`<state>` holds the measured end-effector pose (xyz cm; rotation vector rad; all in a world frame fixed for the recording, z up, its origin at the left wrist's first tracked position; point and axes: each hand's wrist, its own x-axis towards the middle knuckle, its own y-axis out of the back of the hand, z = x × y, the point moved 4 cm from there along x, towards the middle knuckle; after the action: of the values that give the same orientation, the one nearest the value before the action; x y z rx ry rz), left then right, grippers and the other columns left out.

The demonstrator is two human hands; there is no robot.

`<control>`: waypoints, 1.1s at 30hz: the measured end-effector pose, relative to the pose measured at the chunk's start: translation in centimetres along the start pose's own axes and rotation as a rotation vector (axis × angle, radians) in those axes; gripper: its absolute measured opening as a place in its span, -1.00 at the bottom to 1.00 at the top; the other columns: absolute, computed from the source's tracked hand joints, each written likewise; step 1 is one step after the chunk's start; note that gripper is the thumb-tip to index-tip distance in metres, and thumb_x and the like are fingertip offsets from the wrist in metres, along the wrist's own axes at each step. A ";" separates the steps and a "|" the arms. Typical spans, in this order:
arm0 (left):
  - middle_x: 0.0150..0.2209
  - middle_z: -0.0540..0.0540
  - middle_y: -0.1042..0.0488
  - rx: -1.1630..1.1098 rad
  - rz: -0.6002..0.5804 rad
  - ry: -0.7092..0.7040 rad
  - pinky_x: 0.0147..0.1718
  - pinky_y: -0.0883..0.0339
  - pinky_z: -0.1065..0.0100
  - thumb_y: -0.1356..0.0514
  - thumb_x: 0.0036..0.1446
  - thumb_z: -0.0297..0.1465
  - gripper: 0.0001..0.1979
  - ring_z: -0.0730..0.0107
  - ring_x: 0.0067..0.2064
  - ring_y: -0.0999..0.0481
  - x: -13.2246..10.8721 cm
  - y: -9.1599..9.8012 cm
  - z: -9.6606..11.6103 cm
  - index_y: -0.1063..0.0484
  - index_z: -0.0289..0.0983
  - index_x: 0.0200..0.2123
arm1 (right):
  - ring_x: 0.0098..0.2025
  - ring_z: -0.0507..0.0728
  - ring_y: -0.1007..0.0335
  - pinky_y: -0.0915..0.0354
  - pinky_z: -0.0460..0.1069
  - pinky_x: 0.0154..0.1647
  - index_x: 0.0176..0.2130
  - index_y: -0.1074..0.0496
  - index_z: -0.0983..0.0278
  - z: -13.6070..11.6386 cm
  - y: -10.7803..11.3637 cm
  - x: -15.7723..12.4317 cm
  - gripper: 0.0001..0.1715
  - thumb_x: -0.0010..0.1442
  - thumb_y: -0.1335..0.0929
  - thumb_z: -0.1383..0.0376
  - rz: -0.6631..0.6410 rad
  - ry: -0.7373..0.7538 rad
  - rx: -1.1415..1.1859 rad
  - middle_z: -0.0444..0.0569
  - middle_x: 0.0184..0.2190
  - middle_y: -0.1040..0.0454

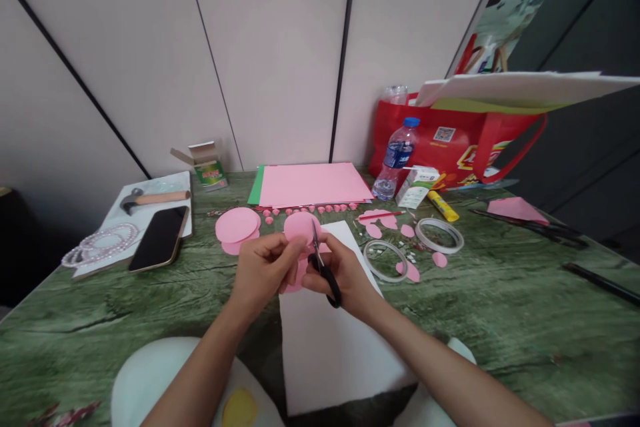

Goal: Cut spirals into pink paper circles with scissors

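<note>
Between the fingers of my left hand (265, 265) is a pink paper circle (299, 225), held up in front of me. My right hand (346, 275) grips black-handled scissors (327, 275), whose blades point away from me and lie at the circle's right side. I cannot tell whether the blades are cutting into the paper. Below both hands, more pink paper (295, 282) rests on a white sheet (335, 353). To the left of my left hand lies a stack of pink paper circles (237, 225).
Pink sheets (315, 185) lie at the back behind a row of small pink pieces. Tape rolls (386, 260), scraps, a glue stick (443, 206), a bottle (397, 160) and a red bag (450, 140) stand right. A phone (159, 238) and hammer (155, 198) lie left.
</note>
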<state>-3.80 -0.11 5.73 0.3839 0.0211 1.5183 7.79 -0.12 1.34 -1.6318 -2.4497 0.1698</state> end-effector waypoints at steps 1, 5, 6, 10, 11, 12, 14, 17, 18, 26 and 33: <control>-0.85 0.12 -0.20 0.001 0.001 -0.004 -0.84 0.07 0.57 -0.13 0.01 -0.34 -0.69 0.68 -0.82 -0.10 0.0 0.0 0.0 -0.27 -0.31 -0.72 | -0.66 -0.11 -0.02 0.01 -0.18 -0.65 -0.26 -0.12 0.24 0.0 0.0 0.0 -0.40 -0.24 -0.48 0.28 -0.002 0.003 0.002 -0.34 -0.69 -0.21; -0.84 0.13 -0.22 -0.024 -0.006 -0.018 -0.85 0.07 0.57 -0.13 0.02 -0.33 -0.71 0.67 -0.82 -0.10 0.0 0.2 -0.1 -0.28 -0.30 -0.68 | -0.68 -0.11 -0.05 0.00 -0.18 -0.66 -0.24 -0.14 0.24 0.2 0.1 0.0 -0.40 -0.23 -0.48 0.29 0.001 0.008 -0.003 -0.34 -0.70 -0.22; -0.83 0.13 -0.22 -0.032 -0.007 -0.020 -0.85 0.06 0.58 -0.13 0.02 -0.33 -0.72 0.67 -0.82 -0.11 0.0 0.2 -0.2 -0.29 -0.30 -0.67 | -0.68 -0.11 -0.05 0.00 -0.18 -0.66 -0.24 -0.14 0.24 0.1 0.2 0.0 -0.41 -0.23 -0.48 0.29 0.005 0.009 -0.008 -0.34 -0.70 -0.23; -0.82 0.13 -0.22 -0.045 0.012 -0.034 -0.85 0.05 0.59 -0.13 0.03 -0.33 -0.74 0.68 -0.81 -0.13 0.0 0.4 -0.2 -0.31 -0.31 -0.64 | -0.69 -0.10 -0.09 -0.02 -0.18 -0.68 -0.23 -0.15 0.26 0.0 0.1 -0.1 -0.42 -0.22 -0.46 0.28 0.018 -0.002 -0.053 -0.31 -0.71 -0.28; -0.81 0.13 -0.22 -0.048 0.021 -0.041 -0.85 0.06 0.59 -0.13 0.03 -0.34 -0.73 0.68 -0.81 -0.13 0.0 0.5 -0.1 -0.30 -0.31 -0.65 | -0.69 -0.10 -0.09 -0.03 -0.18 -0.69 -0.22 -0.15 0.26 0.1 0.1 -0.1 -0.42 -0.22 -0.46 0.27 0.022 -0.007 -0.065 -0.31 -0.71 -0.28; -0.81 0.13 -0.22 -0.054 0.029 -0.047 -0.85 0.06 0.59 -0.13 0.03 -0.34 -0.73 0.68 -0.81 -0.13 0.0 0.5 -0.1 -0.29 -0.31 -0.66 | -0.69 -0.10 -0.09 -0.04 -0.18 -0.69 -0.22 -0.16 0.26 0.1 0.1 0.0 -0.42 -0.22 -0.46 0.26 0.026 -0.013 -0.075 -0.31 -0.71 -0.29; -0.80 0.12 -0.22 -0.074 0.048 -0.052 -0.84 0.05 0.59 -0.12 0.04 -0.35 -0.73 0.69 -0.81 -0.13 0.1 0.6 0.0 -0.29 -0.31 -0.66 | -0.70 -0.09 -0.10 -0.06 -0.18 -0.70 -0.21 -0.16 0.26 0.1 0.1 0.0 -0.42 -0.21 -0.45 0.25 0.033 -0.021 -0.091 -0.31 -0.72 -0.29; -0.79 0.12 -0.22 -0.094 0.066 -0.049 -0.84 0.04 0.59 -0.12 0.04 -0.35 -0.75 0.68 -0.80 -0.14 0.1 0.7 0.0 -0.30 -0.31 -0.63 | -0.71 -0.09 -0.13 -0.07 -0.18 -0.71 -0.19 -0.16 0.26 0.2 0.2 0.0 -0.41 -0.20 -0.44 0.23 0.034 -0.023 -0.109 -0.27 -0.70 -0.34; -0.79 0.12 -0.22 -0.094 0.073 -0.050 -0.84 0.04 0.59 -0.12 0.04 -0.36 -0.76 0.68 -0.81 -0.14 0.1 0.7 0.0 -0.31 -0.31 -0.63 | -0.72 -0.08 -0.14 -0.07 -0.18 -0.72 -0.19 -0.16 0.27 0.2 0.2 0.0 -0.40 -0.20 -0.44 0.22 0.032 -0.021 -0.113 -0.26 -0.69 -0.35; -0.78 0.09 -0.25 -0.094 0.004 -0.031 -0.82 -0.01 0.58 -0.07 0.07 -0.31 -0.67 0.65 -0.79 -0.19 0.0 0.1 0.0 -0.23 -0.31 -0.69 | -0.72 -0.06 -0.17 -0.11 -0.17 -0.71 -0.17 -0.16 0.26 0.1 0.1 -0.2 -0.39 -0.19 -0.45 0.20 0.017 -0.011 -0.110 -0.29 -0.72 -0.32; -0.84 0.13 -0.19 -0.004 0.001 -0.001 -0.84 0.07 0.58 -0.11 0.03 -0.33 -0.71 0.67 -0.81 -0.10 0.0 0.1 -0.3 -0.25 -0.30 -0.67 | -0.68 -0.06 -0.16 -0.09 -0.17 -0.68 -0.15 -0.17 0.27 0.1 0.0 -0.1 -0.38 -0.18 -0.45 0.21 -0.013 -0.029 -0.127 -0.29 -0.69 -0.30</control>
<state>-3.95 0.01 5.44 0.3810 0.0170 1.5189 7.82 -0.21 1.23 -1.6744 -2.5395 0.0358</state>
